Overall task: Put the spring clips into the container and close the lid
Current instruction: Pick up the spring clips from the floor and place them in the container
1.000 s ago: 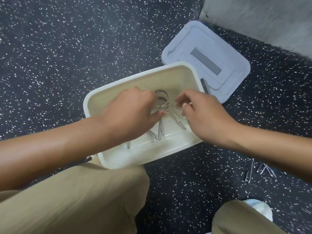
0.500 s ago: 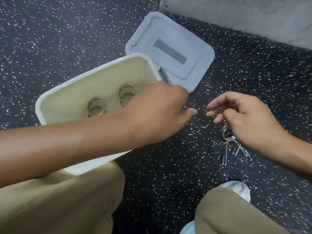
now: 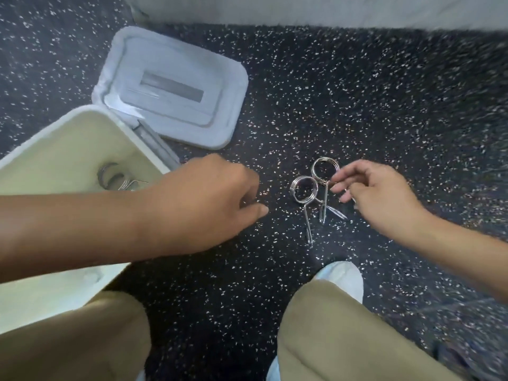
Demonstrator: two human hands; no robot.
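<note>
Two metal spring clips lie together on the dark speckled floor, a nearer one (image 3: 303, 191) and a farther one (image 3: 324, 166). My right hand (image 3: 378, 198) pinches the farther clip at its handles with thumb and forefinger. My left hand (image 3: 209, 199) hovers just left of the clips, fingers loosely curled and holding nothing. The white container (image 3: 129, 127) stands open at the left, with several spring clips (image 3: 115, 177) inside, partly hidden by my left forearm. Its grey lid (image 3: 176, 86) lies upside down on the floor behind it.
My knees in tan trousers (image 3: 343, 334) and a white shoe (image 3: 343, 279) fill the bottom of the view, close to the clips. A pale wall or mat edge (image 3: 302, 9) runs along the top.
Both hands have left the container and moved right to the clips on the floor. My right hand has come down onto the farther clip. The view has swung right.
</note>
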